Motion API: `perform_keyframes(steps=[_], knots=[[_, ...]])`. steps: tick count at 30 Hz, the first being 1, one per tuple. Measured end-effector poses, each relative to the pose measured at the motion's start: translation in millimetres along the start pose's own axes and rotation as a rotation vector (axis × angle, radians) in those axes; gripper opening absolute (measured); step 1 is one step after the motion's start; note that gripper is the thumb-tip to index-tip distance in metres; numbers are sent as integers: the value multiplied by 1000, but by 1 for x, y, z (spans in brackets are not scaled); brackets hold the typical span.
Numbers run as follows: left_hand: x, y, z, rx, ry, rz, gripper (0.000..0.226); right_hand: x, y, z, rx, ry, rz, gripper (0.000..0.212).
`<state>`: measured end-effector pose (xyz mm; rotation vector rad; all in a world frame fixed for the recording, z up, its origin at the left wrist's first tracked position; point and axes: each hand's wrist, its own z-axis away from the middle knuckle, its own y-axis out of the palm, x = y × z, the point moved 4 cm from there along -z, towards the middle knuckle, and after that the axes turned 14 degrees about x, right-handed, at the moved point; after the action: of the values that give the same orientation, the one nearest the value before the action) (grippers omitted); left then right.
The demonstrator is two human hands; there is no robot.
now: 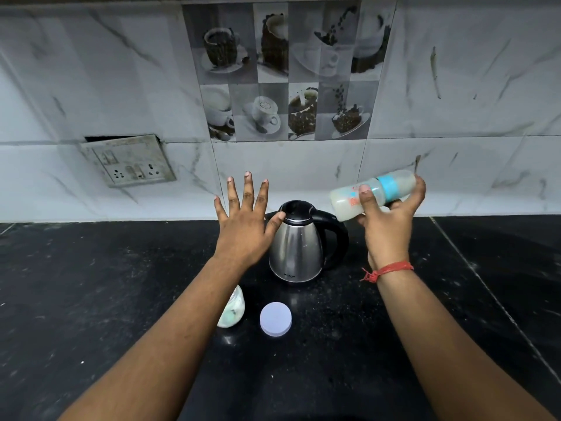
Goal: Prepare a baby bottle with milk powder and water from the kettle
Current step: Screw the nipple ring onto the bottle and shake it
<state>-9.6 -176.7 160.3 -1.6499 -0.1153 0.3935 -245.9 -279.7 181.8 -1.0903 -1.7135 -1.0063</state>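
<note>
My right hand (387, 221) grips a baby bottle (346, 202) with a blue collar, held almost on its side above the counter; whitish liquid shows inside it. A steel kettle (299, 247) with a black lid and handle stands upright in the middle of the black counter (91, 284). My left hand (246, 220) hovers just left of the kettle, fingers straight and spread, holding nothing. Under my left forearm stands a glass jar of pale powder (233, 309), partly hidden. Its white round lid (275, 319) lies flat beside it on the counter.
A marble-tiled wall (455, 101) rises behind the counter, with a switch and socket plate (130, 162) at the left. A seam in the counter (485, 284) runs diagonally at the right.
</note>
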Motion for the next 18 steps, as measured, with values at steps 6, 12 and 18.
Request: perform_keyframes(steps=[6,12,18], knots=[[0,1,-4,-5,1,14,83,-3,5,1,106,91,54,100],[-2,0,-6,-12,10,4,87,-5,14,1,292,130,258,92],[-1,1,-7,-9,9,-5,85,-1,9,-7,134,60,127,96]])
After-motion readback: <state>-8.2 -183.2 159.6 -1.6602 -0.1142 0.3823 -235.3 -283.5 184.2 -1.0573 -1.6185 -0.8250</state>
